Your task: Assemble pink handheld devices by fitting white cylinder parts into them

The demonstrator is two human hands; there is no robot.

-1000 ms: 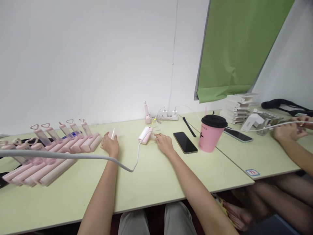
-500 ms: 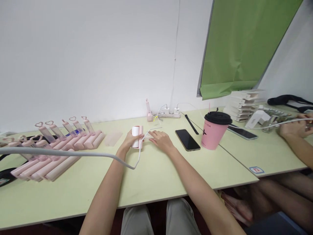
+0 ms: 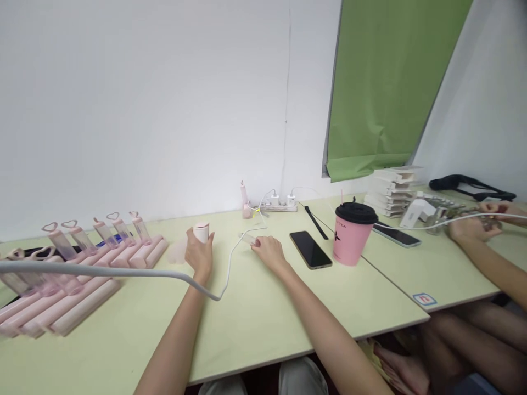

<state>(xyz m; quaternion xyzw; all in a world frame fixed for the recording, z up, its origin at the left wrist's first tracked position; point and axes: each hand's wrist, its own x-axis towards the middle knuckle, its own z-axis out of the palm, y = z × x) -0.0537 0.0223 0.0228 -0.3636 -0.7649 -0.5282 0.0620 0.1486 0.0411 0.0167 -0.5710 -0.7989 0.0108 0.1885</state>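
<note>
Now the left hand wraps round an upright white-and-pink case, right of the pink holders on the bench, while the right hand pinches a clear tube.

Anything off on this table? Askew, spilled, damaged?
One oddity: a white cable cuts across the view from the left edge, passing in front of some pink devices and the left wrist, partly covering them. No spill or damage that I can make out.
</note>
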